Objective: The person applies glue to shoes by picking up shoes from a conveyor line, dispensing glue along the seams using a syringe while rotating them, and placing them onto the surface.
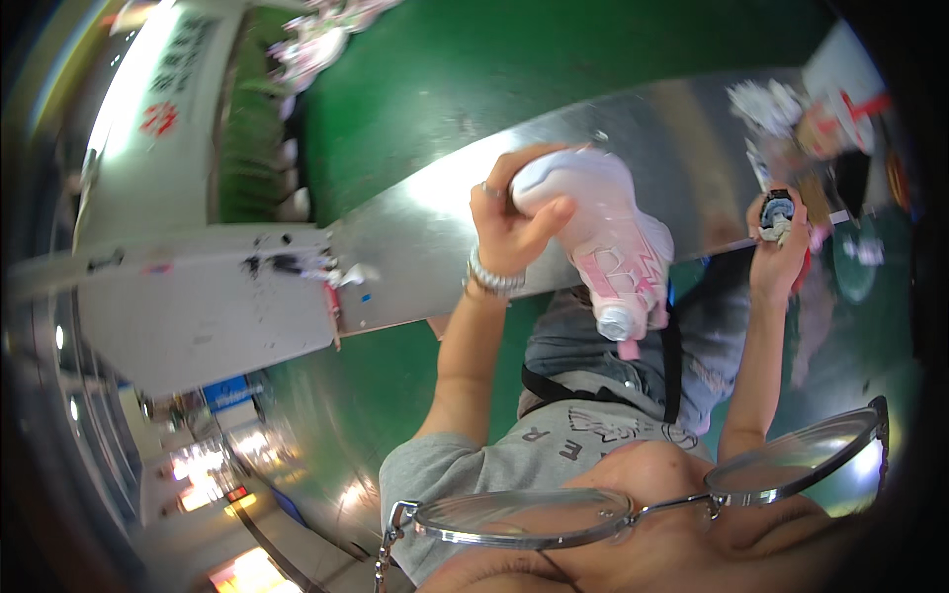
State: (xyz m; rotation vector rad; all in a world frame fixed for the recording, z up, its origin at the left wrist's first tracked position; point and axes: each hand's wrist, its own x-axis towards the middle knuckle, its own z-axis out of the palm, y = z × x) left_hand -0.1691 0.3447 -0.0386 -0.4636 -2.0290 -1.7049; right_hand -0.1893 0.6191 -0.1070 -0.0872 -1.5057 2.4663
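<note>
My left hand (511,215) grips a pink and white sneaker (608,222) near its toe, fingers and thumb on either side. The sneaker is tilted above the metal table, sole away from me and collar towards my lap. White stuffing (615,324) shows in its opening, beside a pink pull tab (629,349). Off to the right, my right hand (777,256) is closed around a small dark object (777,204) with pale, cloth-like material at it. Blur and my fingers hide what exactly this object is.
The metal table (415,230) runs across in front of me. A pale bench (200,311) with dark stains stands left. Farther up, several shoes (315,52) sit by a green conveyor belt (252,163). Crumpled white material (767,107) and a red-taped white object (852,118) lie right.
</note>
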